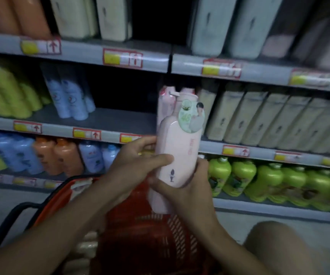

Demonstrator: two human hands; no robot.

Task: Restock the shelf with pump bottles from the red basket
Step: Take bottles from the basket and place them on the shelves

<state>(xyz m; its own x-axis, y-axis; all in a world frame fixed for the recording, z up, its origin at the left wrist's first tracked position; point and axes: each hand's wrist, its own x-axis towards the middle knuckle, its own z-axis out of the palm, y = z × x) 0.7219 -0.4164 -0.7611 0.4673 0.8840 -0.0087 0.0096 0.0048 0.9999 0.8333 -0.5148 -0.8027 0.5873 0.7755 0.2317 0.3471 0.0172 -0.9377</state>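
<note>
Left hand [138, 155] and right hand [182, 185] both grasp one upright pink pump bottle [177, 147] — above the red basket [140, 225]. Middle shelf [108, 118] behind — part bare

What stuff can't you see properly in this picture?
All in the head view:
- Red basket: its contents are mostly hidden by both arms and dim light.
- Pink pump bottle: lower part covered by the left hand and right hand; label writing too blurred to read.
- Price tags: blurred.
- Top-shelf packs: cut off by the upper edge.
</note>
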